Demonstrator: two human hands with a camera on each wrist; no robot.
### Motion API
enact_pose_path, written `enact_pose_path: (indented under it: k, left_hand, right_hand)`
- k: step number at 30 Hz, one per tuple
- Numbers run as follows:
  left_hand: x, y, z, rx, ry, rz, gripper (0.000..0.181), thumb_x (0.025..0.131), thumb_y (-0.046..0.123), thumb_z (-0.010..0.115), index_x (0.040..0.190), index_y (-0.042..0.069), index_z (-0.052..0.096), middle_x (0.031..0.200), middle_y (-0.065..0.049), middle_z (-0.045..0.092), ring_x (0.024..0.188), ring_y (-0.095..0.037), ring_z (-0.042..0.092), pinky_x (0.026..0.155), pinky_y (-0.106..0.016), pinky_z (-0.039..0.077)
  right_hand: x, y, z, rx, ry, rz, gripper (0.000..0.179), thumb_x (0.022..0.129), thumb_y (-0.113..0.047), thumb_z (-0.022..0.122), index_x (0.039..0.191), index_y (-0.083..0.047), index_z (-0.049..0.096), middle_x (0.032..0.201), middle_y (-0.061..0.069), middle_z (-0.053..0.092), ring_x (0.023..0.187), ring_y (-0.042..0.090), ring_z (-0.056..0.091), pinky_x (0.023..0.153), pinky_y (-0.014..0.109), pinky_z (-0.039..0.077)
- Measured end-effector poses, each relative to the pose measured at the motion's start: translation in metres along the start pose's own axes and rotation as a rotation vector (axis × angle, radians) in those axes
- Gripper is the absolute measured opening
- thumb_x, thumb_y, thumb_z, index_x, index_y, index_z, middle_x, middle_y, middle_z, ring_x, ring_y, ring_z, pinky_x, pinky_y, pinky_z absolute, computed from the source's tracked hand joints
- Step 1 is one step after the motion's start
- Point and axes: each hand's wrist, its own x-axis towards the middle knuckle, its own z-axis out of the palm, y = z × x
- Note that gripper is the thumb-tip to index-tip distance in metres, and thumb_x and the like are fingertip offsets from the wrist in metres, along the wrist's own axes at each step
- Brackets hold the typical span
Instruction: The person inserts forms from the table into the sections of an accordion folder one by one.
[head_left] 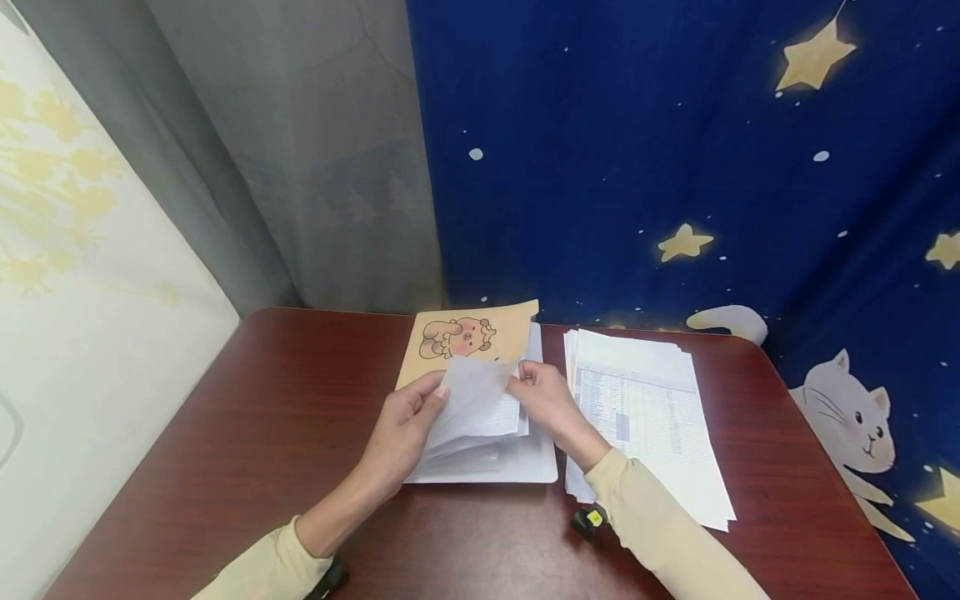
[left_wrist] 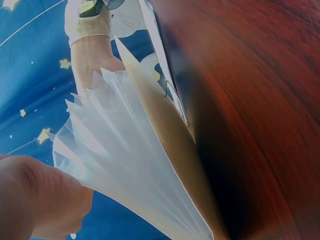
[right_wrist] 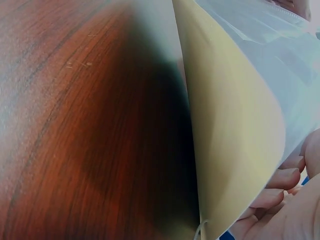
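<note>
A display book with a tan cover lies on the table, a cartoon bear drawn on that cover. Its clear plastic sleeves fan out in the left wrist view. Between my hands a whitish translucent sleeve is raised over the lower part of the book. My left hand pinches its left edge between thumb and fingers. At the opposite edge, my right hand pinches the sleeve's upper right corner with curled fingers. Seen from the right wrist, the tan cover bows upward beside those fingers.
A stack of printed sheets lies right of the book, close to my right forearm. The dark red wooden table ends at a grey curtain and a blue star-patterned curtain. A small black device sits at my right wrist.
</note>
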Motion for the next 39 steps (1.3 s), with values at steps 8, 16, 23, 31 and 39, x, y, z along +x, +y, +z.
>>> enact_pose_path:
  k: [8, 16, 23, 31, 39]
  left_hand:
    - [0.000, 0.001, 0.000, 0.020, 0.013, -0.005, 0.027, 0.101, 0.025, 0.048, 0.124, 0.020, 0.062, 0.117, -0.004, 0.070, 0.103, -0.023, 0.065, 0.087, -0.025, 0.053]
    - [-0.001, 0.002, -0.001, 0.020, 0.021, -0.009, 0.027, 0.101, 0.025, 0.049, 0.124, 0.021, 0.062, 0.117, -0.004, 0.069, 0.103, -0.024, 0.064, 0.088, -0.027, 0.053]
    - [0.000, 0.001, -0.001, 0.031, 0.023, -0.003, 0.027, 0.101, 0.025, 0.049, 0.124, 0.022, 0.062, 0.119, -0.001, 0.069, 0.105, -0.022, 0.064, 0.090, -0.026, 0.052]
    - [0.000, 0.002, -0.001, 0.031, 0.025, -0.011, 0.027, 0.101, 0.024, 0.048, 0.124, 0.023, 0.062, 0.118, -0.002, 0.069, 0.106, -0.022, 0.064, 0.091, -0.027, 0.052]
    - [0.000, 0.002, -0.002, 0.049, 0.026, -0.009, 0.027, 0.101, 0.025, 0.048, 0.124, 0.023, 0.062, 0.118, 0.000, 0.069, 0.106, -0.019, 0.062, 0.091, -0.024, 0.051]
  right_hand:
    - [0.000, 0.001, 0.000, -0.018, 0.017, 0.013, 0.025, 0.086, -0.027, 0.060, 0.067, -0.014, 0.052, 0.045, -0.006, 0.040, 0.049, 0.012, 0.035, 0.045, 0.024, 0.024]
    - [0.000, 0.004, -0.002, -0.021, 0.026, 0.022, 0.033, 0.089, -0.034, 0.057, 0.064, -0.014, 0.051, 0.049, -0.007, 0.036, 0.057, 0.015, 0.038, 0.050, 0.025, 0.028]
    - [-0.002, 0.006, -0.013, -0.015, 0.053, 0.050, 0.045, 0.091, -0.049, 0.057, 0.065, -0.012, 0.055, 0.052, -0.005, 0.037, 0.058, 0.017, 0.037, 0.050, 0.027, 0.028]
    - [-0.007, 0.009, -0.024, 0.097, 0.045, 0.082, 0.046, 0.092, -0.049, 0.057, 0.076, -0.006, 0.058, 0.050, -0.006, 0.039, 0.048, 0.013, 0.033, 0.043, 0.023, 0.025]
    - [-0.021, 0.008, -0.041, 0.115, 0.013, 0.043, 0.050, 0.093, -0.050, 0.055, 0.088, 0.000, 0.060, 0.049, -0.004, 0.039, 0.046, 0.012, 0.032, 0.043, 0.023, 0.027]
